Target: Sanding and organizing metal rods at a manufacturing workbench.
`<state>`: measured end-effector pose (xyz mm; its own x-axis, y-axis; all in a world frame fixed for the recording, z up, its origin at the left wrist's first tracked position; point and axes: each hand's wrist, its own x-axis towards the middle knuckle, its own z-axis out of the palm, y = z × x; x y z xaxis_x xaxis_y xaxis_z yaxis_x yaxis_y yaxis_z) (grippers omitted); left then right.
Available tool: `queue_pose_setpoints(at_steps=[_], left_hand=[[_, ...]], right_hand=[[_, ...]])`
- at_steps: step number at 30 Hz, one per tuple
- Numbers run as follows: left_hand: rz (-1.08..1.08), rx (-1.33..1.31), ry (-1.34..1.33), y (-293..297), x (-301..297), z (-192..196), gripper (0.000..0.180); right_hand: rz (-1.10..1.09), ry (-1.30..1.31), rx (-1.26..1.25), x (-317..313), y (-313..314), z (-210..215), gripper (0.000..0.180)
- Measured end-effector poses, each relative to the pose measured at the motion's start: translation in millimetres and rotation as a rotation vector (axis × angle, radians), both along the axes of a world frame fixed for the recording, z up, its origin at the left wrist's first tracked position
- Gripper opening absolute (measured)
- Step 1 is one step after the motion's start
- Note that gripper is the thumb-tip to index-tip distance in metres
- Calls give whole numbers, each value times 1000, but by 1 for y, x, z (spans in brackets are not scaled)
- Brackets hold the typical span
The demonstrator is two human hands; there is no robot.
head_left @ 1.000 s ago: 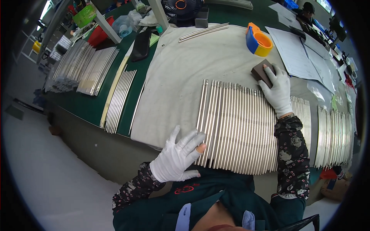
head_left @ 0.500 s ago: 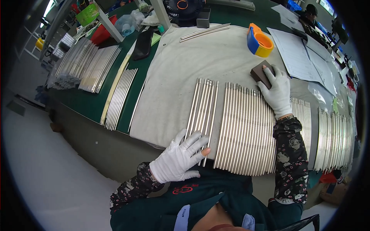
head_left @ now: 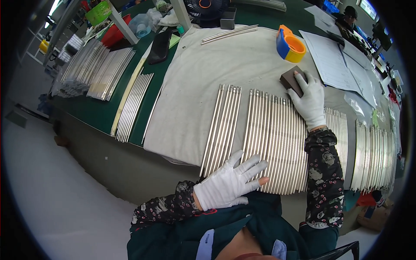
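My left hand (head_left: 227, 182), white-gloved with one bare fingertip, lies with fingers spread over the near left part of a wide row of thin silver metal rods (head_left: 275, 134). Just left of that row is a smaller group of rods (head_left: 221, 125), its near ends partly covered by the same hand. At the far right corner of the wide row, my right hand (head_left: 311, 97), also gloved, is closed on a dark brown block (head_left: 291, 80). My right forearm crosses the row's right edge and partly hides another bundle of rods (head_left: 337, 130).
More rods lie at the far right (head_left: 374, 156) and on the green table (head_left: 134, 108) at left. Beyond the pale cloth's (head_left: 182, 104) middle are a blue-and-orange tape dispenser (head_left: 291, 45), loose rods (head_left: 229, 34), papers (head_left: 336, 65), a phone (head_left: 159, 47) and a fan (head_left: 206, 8). Another person (head_left: 347, 17) sits far right.
My left hand has moved right, from the small rod group onto the wide row. The small group's rods now lie closer together. My right hand stays on the block.
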<state>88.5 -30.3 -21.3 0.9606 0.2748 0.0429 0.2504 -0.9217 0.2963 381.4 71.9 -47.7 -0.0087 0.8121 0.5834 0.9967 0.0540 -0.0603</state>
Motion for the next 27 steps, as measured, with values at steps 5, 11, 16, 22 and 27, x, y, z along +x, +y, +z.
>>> queue_pose_setpoints(at_steps=[5,11,16,22,27], left_hand=[[62,6,12,-1,-12,1,74],[111,37,2,0,-40,10,75],[380,124,-131,20,-80,-7,87],[364,121,58,19,-68,-11,93],[256,64,54,16,-40,-4,97]], right_hand=[[-9,-14,-9,2,3,-2,53],[-20,-29,-11,0,5,-3,52],[-50,56,-65,9,9,-2,54],[-173,-135,-240,17,-4,28,61],[259,-50,-243,-15,-85,49,72]])
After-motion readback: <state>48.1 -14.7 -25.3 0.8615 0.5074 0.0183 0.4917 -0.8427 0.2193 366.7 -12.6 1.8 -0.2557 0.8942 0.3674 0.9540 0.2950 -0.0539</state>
